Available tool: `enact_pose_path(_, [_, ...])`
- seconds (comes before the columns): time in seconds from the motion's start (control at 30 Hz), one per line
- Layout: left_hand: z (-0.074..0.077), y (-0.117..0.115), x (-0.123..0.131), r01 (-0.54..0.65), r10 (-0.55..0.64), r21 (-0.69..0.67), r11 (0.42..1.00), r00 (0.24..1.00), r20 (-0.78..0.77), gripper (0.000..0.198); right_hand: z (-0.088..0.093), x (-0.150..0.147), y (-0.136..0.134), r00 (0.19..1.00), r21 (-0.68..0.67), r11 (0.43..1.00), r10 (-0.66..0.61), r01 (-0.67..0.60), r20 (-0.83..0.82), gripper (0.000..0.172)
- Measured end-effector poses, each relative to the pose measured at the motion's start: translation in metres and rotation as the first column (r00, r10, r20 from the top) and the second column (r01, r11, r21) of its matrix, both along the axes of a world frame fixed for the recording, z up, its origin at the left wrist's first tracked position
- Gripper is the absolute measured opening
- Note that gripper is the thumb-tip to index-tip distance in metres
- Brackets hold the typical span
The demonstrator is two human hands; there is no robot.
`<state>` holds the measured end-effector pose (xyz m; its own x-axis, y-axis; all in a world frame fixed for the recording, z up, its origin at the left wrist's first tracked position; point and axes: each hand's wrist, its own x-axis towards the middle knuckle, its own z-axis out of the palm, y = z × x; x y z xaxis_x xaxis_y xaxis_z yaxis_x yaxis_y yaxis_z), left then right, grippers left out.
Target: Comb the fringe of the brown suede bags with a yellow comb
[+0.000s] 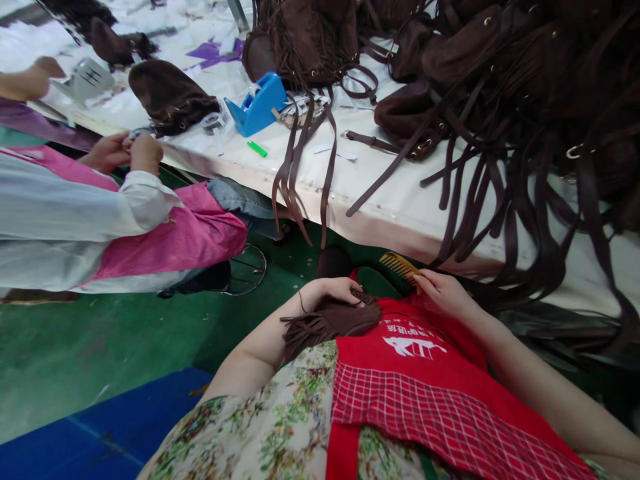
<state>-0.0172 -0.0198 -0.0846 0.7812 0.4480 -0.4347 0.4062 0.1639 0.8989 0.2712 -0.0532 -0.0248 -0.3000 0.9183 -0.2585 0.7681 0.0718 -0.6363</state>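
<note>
A dark brown fringed suede piece (pixel 345 319) lies against the red apron (pixel 400 333), held by my left hand (pixel 343 291), whose fingers curl over its upper edge. Its fringe strips hang loosely toward the left forearm. My right hand (pixel 443 290) pinches the end of a yellow comb (pixel 397 265) just in front of the table's edge, teeth pointing down and left. The comb and the fringed piece are apart.
Brown bags (pixel 465 60) with long dangling straps crowd the white table (pixel 380 213). A blue tape dispenser (pixel 260 107), a green lighter-like object (pixel 257 148) and another brown bag (pixel 167 97) stand farther left. A co-worker in a pink apron (pixel 170 240) sits at left.
</note>
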Motion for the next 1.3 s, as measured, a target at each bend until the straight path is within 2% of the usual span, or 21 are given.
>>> enact_pose_path(0.1, [0.01, -0.004, -0.014, -0.045, 0.045, 0.01, 0.999, 0.999, -0.021, 0.026, -0.002, 0.004, -0.003, 0.999, -0.002, 1.0, -0.014, 0.014, -0.029, 0.042])
enact_pose_path(0.17, [0.019, -0.006, -0.029, -0.043, 0.039, -0.021, 0.999, 0.986, -0.163, 0.027, -0.004, 0.007, -0.004, 0.998, -0.014, 0.999, -0.032, 0.031, -0.048, 0.042])
enact_pose_path(0.23, [0.031, -0.007, -0.048, -0.041, 0.043, 0.012, 0.999, 0.941, -0.337, 0.024, -0.006, 0.01, -0.005, 0.997, -0.021, 0.999, -0.045, 0.044, -0.064, 0.041])
enact_pose_path(0.3, [0.046, -0.006, -0.073, -0.09, 0.13, 0.111, 0.99, 0.889, -0.438, 0.022, -0.008, 0.012, -0.005, 0.996, -0.023, 0.999, -0.045, 0.043, -0.081, 0.039])
enact_pose_path(0.37, [0.064, -0.004, -0.105, -0.25, 0.332, 0.232, 0.94, 0.83, -0.448, 0.022, -0.01, 0.014, -0.005, 0.994, -0.018, 0.999, -0.044, 0.043, -0.102, 0.038])
enact_pose_path(0.4, [0.075, -0.004, -0.122, -0.363, 0.464, 0.299, 0.882, 0.776, -0.426, 0.022, -0.01, 0.014, -0.004, 0.993, -0.016, 0.999, -0.046, 0.044, -0.112, 0.038])
enact_pose_path(0.43, [0.086, -0.004, -0.138, -0.481, 0.598, 0.361, 0.799, 0.7, -0.391, 0.023, -0.01, 0.014, -0.003, 0.991, -0.013, 0.999, -0.05, 0.049, -0.121, 0.038])
enact_pose_path(0.47, [0.097, -0.004, -0.154, -0.595, 0.719, 0.406, 0.694, 0.602, -0.347, 0.025, -0.01, 0.014, -0.002, 0.99, -0.009, 0.998, -0.058, 0.057, -0.132, 0.038])
enact_pose_path(0.53, [0.118, -0.007, -0.179, -0.788, 0.896, 0.428, 0.443, 0.374, -0.239, 0.029, -0.01, 0.012, 0.001, 0.985, 0.0, 0.998, -0.068, 0.069, -0.157, 0.039])
enact_pose_path(0.6, [0.134, -0.01, -0.193, -0.917, 0.979, 0.349, 0.192, 0.155, -0.131, 0.03, -0.009, 0.008, 0.004, 0.981, 0.005, 0.998, -0.057, 0.059, -0.184, 0.04])
enact_pose_path(0.67, [0.143, -0.013, -0.195, -0.978, 0.999, 0.209, -0.022, -0.029, -0.032, 0.027, -0.007, 0.001, 0.007, 0.978, 0.009, 0.999, -0.03, 0.032, -0.208, 0.041])
enact_pose_path(0.7, [0.146, -0.014, -0.192, -0.986, 0.995, 0.131, -0.103, -0.104, -0.001, 0.024, -0.005, -0.003, 0.008, 0.976, 0.011, 1.0, -0.017, 0.02, -0.219, 0.042])
enact_pose_path(0.77, [0.148, -0.015, -0.178, -0.977, 0.977, -0.022, -0.212, -0.212, 0.022, 0.018, 0.0, -0.011, 0.011, 0.97, 0.015, 1.0, -0.012, 0.017, -0.243, 0.042])
enact_pose_path(0.83, [0.146, -0.015, -0.158, -0.957, 0.968, -0.154, -0.246, -0.25, 0.003, 0.015, 0.006, -0.021, 0.014, 0.963, 0.055, 0.997, -0.032, 0.049, -0.268, 0.037])
enact_pose_path(0.9, [0.142, -0.015, -0.136, -0.938, 0.972, -0.256, -0.232, -0.236, -0.016, 0.014, 0.015, -0.031, 0.018, 0.952, 0.16, 0.981, -0.058, 0.11, -0.299, 0.033])
enact_pose_path(0.97, [0.136, -0.015, -0.114, -0.922, 0.979, -0.329, -0.203, -0.203, -0.037, 0.015, 0.026, -0.04, 0.023, 0.938, 0.244, 0.953, -0.093, 0.181, -0.333, 0.036])
enact_pose_path(1.07, [0.126, -0.015, -0.087, -0.892, 0.981, -0.409, -0.193, -0.17, -0.093, 0.015, 0.042, -0.05, 0.034, 0.905, 0.212, 0.948, -0.134, 0.235, -0.404, 0.03])
enact_pose_path(1.17, [0.116, -0.017, -0.067, -0.855, 0.974, -0.474, -0.212, -0.146, -0.173, 0.017, 0.053, -0.058, 0.042, 0.879, 0.189, 0.954, -0.121, 0.231, -0.461, 0.025])
enact_pose_path(1.23, [0.112, -0.021, -0.057, -0.823, 0.968, -0.52, -0.228, -0.135, -0.212, 0.018, 0.055, -0.066, 0.041, 0.891, 0.232, 0.949, -0.091, 0.213, -0.445, 0.024])
enact_pose_path(1.3, [0.108, -0.029, -0.048, -0.783, 0.961, -0.569, -0.252, -0.136, -0.239, 0.017, 0.051, -0.078, 0.034, 0.93, 0.313, 0.939, -0.015, 0.14, -0.368, 0.022])
